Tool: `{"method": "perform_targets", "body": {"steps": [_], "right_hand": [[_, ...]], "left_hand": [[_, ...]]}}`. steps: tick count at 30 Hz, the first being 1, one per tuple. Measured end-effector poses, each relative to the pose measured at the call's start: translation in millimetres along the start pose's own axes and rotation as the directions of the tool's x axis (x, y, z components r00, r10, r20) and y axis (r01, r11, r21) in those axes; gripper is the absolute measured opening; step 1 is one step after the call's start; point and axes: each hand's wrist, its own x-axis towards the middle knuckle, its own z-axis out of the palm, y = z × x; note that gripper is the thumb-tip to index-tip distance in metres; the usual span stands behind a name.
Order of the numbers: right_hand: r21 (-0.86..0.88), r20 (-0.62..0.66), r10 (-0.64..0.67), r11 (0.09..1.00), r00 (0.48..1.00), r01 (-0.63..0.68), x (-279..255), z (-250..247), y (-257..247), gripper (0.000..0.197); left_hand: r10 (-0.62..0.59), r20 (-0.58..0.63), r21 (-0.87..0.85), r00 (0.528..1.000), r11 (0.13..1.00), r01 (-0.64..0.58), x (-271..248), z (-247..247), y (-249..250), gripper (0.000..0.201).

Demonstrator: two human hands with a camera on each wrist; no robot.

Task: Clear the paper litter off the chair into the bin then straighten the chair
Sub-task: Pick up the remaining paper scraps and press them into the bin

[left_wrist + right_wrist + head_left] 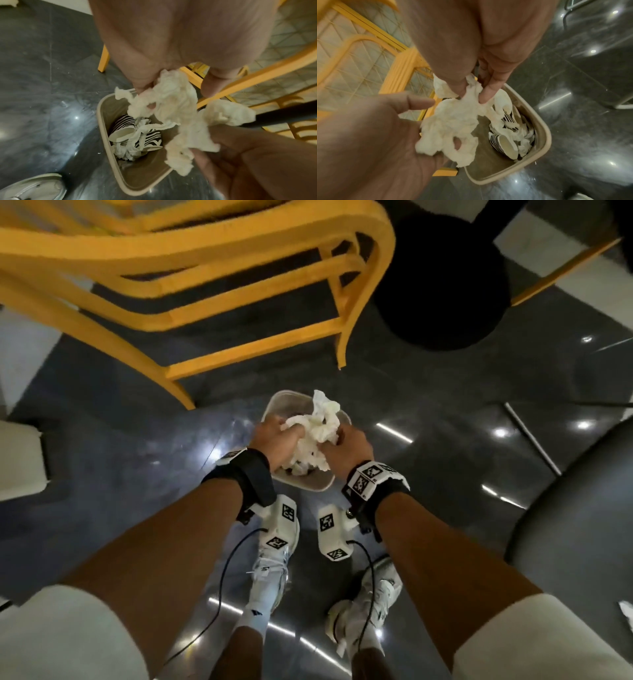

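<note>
Both hands, left hand (274, 436) & right hand (346, 445), grip crumpled white tissue wad (317, 428) over beige plastic bin (109, 152); lower inside rim, then let go together.

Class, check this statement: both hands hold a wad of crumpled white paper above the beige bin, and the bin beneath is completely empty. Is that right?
Not quite. The bin is not empty: the left wrist view shows black-and-white striped paper cups and crumpled paper inside. The rest holds: the left hand and right hand grip the white paper wad above it.
</note>
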Motion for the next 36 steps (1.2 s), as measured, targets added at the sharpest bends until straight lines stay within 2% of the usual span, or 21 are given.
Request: {"method": "perform_targets", "body": {"steps": [2, 4, 6, 8, 10, 12, 15, 18, 21, 23, 24, 26, 28, 30, 33, 36], "right_hand": [[-0.03, 0.087, 0.047, 0.999, 0.995, -0.044, 20.3, 22.4, 3.0, 0.04], [-0.083, 0.138, 0.11, 0.992, 0.984, -0.099, 34.6, 37.4, 11.6, 0.048], [-0.127, 0.149, 0.152, 0.983, 0.977, -0.133, 39.8, 42.8, 21.9, 0.051], [-0.098, 0.166, 0.164, 0.984, 0.972, -0.149, 32.7, 39.8, 30.3, 0.038], [-0.034, 0.179, 0.17, 0.985, 0.969, -0.167, 18.8, 29.3, 35.6, 0.019], [0.024, 0.197, 0.158, 0.986, 0.968, -0.166, 4.1, 13.6, 40.1, 0.014], [0.126, 0.186, 0.143, 0.978, 0.972, -0.167, -20.2, -22.4, 48.3, 0.013], [0.266, 0.109, 0.136, 0.951, 0.985, -0.16, -46.1, -81.4, 68.5, 0.011], [0.424, 0.039, 0.21, 0.882, 0.977, -0.206, -74.2, -149.8, 104.8, 0.012], [0.418, -0.113, 0.216, 0.896, 0.97, -0.151, -91.1, -192.4, 141.9, 0.011], [0.392, -0.194, 0.211, 0.912, 0.958, -0.121, -99.9, -214.0, 158.6, 0.004], [0.432, -0.262, 0.283, 0.889, 0.923, -0.15, -117.4, -257.4, 193.0, 0.015], [0.482, -0.314, 0.355, 0.859, 0.881, -0.175, -132.5, -299.7, 227.0, 0.018], [0.428, -0.351, 0.39, 0.876, 0.851, -0.224, -149.5, -340.2, 263.9, 0.036], [0.363, -0.426, 0.406, 0.895, 0.808, -0.258, -175.9, -398.5, 297.4, 0.025], [0.228, -0.548, 0.33, 0.943, 0.769, -0.242, -192.7, -454.3, 322.8, 0.022]], "left_hand": [[0.009, 0.06, -0.067, 0.998, 0.998, -0.005, 12.6, -4.3, -10.3, 0.025], [-0.005, 0.109, -0.106, 0.994, 0.994, 0.016, 21.3, -5.7, -19.4, 0.038], [-0.018, 0.139, -0.06, 0.99, 0.998, 0.026, 23.9, -7.2, -32.3, 0.048], [-0.032, 0.125, -0.033, 0.992, 0.999, 0.036, 28.2, -7.8, -46.2, 0.057], [-0.039, 0.105, 0.035, 0.994, 0.999, 0.036, 23.6, -8.4, -45.1, 0.041], [-0.007, 0.09, 0.138, 0.996, 0.99, -0.005, 12.7, -4.7, -30.6, 0.025], [0.041, 0.065, 0.273, 0.997, 0.96, -0.057, -1.9, 10.5, -8.5, 0.024], [0.113, 0.09, 0.355, 0.99, 0.925, -0.138, -16.6, 42.6, 22.2, 0.023], [0.158, 0.188, 0.463, 0.969, 0.856, -0.23, -39.1, 97.0, 62.4, 0.016], [0.202, 0.247, 0.479, 0.948, 0.825, -0.301, -63.1, 142.4, 95.0, 0.012], [0.242, 0.272, 0.496, 0.931, 0.794, -0.351, -75.4, 167.0, 110.5, 0.013], [0.307, 0.347, 0.522, 0.886, 0.722, -0.454, -100.8, 218.6, 140.7, 0.014], [0.34, 0.418, 0.526, 0.842, 0.666, -0.529, -123.9, 274.6, 167.8, 0.018], [0.387, 0.475, 0.522, 0.79, 0.599, -0.607, -145.9, 330.5, 191.6, 0.02], [0.412, 0.579, 0.505, 0.703, 0.495, -0.707, -175.6, 409.2, 219.9, 0.022], [0.437, 0.637, 0.498, 0.635, 0.397, -0.771, -195.8, 480.3, 241.3, 0.027]]}}
